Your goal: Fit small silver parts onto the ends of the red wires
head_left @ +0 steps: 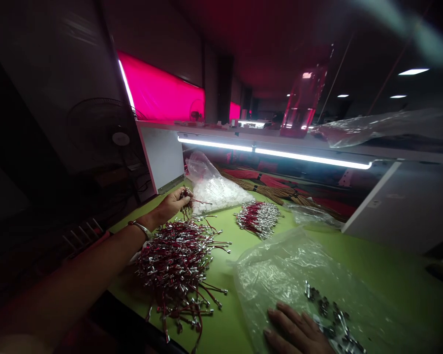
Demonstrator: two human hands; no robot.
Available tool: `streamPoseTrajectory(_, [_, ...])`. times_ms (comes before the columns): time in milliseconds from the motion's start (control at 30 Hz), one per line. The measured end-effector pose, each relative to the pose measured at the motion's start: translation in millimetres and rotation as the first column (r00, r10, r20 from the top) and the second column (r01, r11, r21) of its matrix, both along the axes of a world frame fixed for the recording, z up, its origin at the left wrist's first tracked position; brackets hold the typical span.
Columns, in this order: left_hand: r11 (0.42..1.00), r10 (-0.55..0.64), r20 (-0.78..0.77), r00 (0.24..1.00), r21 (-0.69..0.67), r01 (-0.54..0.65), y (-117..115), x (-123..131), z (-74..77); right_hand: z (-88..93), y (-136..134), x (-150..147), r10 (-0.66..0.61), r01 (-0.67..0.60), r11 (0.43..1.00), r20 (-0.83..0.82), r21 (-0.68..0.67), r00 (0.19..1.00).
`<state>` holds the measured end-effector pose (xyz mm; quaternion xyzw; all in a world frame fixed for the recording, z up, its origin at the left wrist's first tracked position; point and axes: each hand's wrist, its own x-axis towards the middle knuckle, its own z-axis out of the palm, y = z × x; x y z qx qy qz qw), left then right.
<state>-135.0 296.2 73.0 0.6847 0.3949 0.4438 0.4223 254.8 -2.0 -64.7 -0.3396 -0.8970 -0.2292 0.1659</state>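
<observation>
**Left hand** [172, 206]: clenched, fingers curled around a small bunch of red wire leads [186, 204] with crimped metal terminals; near left of the table. Silver bangle [142, 228] on the wrist.

**Right hand** [293, 332]: open, lying flat with fingers spread on a clear plastic bag [273, 282], near right. Holds nothing. Loose metal terminals [327, 312] lie just beside the fingers; whether on or inside the bag, cannot tell.

**Large heap of leads** [175, 268]: tangled red wires and silver terminals, near left, just below the left hand.

**Small bundle of leads** [258, 220]: terminals roughly aligned, mid-table, well apart from the heap.

**Bag of white plastic parts** [214, 189]: far left of the table, just beyond the left hand.

**Crumpled clear bag** [312, 216]: far right of the table.

**Green table** [358, 268]: bears all of the above.

**Beyond the table**: bundled red and brown wires [266, 186], set below a lit tube light [273, 150]. Standing fan [120, 138] to the far left.
</observation>
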Motion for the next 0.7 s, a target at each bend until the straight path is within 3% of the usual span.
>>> streamPoseTrajectory(267, [0.991, 0.052, 0.139, 0.989, -0.131, -0.034, -2.9, 1.9, -1.6, -1.8, 1.4, 1.4, -0.005, 0.004, 1.000, 0.022, 0.015, 1.000])
streamPoseTrajectory(500, [0.986, 0.095, 0.244, 0.965, -0.159, -0.056, -4.8, 6.3, 14.6, 2.5, 1.0, -0.3, -0.007, 0.005, 0.999, 0.048, 0.046, 0.999])
streamPoseTrajectory(700, [0.949, 0.081, 0.212, 0.974, -0.314, -0.011, -9.3, -3.9, 20.2, 5.0, -0.8, -1.0, -0.016, 0.016, 1.000, -0.015, 0.003, 1.000])
